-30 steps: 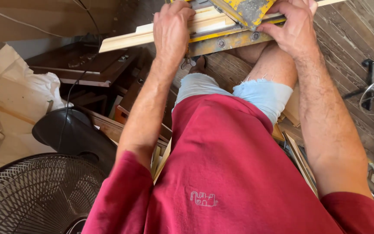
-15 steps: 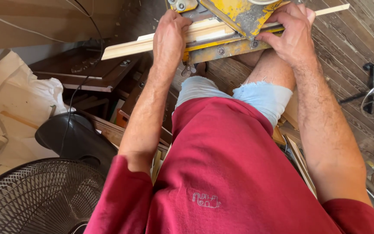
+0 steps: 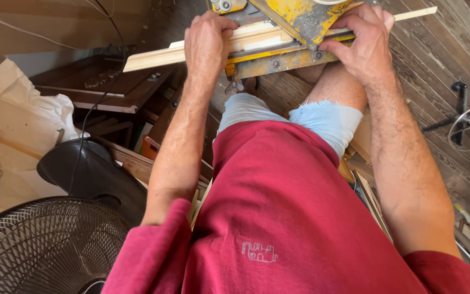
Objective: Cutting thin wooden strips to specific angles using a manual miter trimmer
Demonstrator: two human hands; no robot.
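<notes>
A large plain brown cardboard box [image 3: 55, 24] is sitting at the upper left behind a dark wooden worktop [image 3: 99, 87]; no labels, signs or screens are showing.

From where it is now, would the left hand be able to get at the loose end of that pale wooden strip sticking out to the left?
Probably yes. The left hand already presses on the wooden strip beside the yellow saw, and the strip's free end runs out leftward above the dark table with nothing visible lying across it.

My shirt [image 3: 295, 218] dark red, small pale print. Shorts [image 3: 322, 117] faded light blue. Saw [image 3: 295, 24] yellow, grimy grey patches. Wood strip [image 3: 153, 56] pale cream. Fan [image 3: 44, 245] black mesh grille.
</notes>
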